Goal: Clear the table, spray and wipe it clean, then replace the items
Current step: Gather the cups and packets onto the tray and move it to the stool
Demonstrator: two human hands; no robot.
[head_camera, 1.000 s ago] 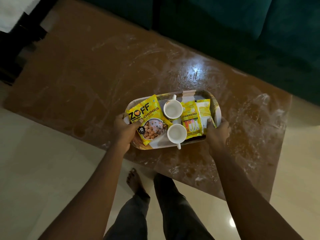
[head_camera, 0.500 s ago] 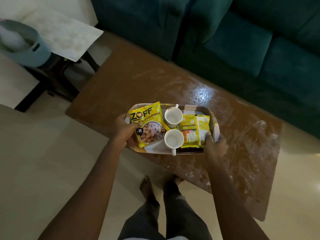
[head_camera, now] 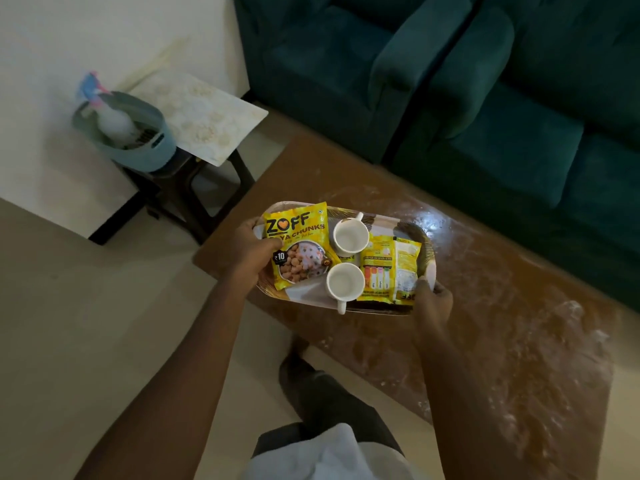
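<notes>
Left hand point(head_camera: 254, 252) and right hand point(head_camera: 433, 301) each clasp an end of the oval patterned tray point(head_camera: 303, 294), held between them over the smeared brown table point(head_camera: 502, 306). Carried level, its white cups point(head_camera: 350, 235) and yellow packets point(head_camera: 296, 247) should not slide.

Both arms are bare all the way along, the left forearm point(head_camera: 194, 358) and the right forearm point(head_camera: 478, 393) uncovered for their whole visible length and running into a bare left hand point(head_camera: 252, 251) and a bare right hand point(head_camera: 433, 303), the fingers partly lost in shadow in this dim light. Lower down comes a pale, whitish top point(head_camera: 332, 452), its cloth bunched in soft folds at the hem, and under it dark grey trousers point(head_camera: 332, 400), loose and creased. One bare foot point(head_camera: 294, 355) shows past the trouser leg, dark and blurred, the toes hard to make out.
</notes>
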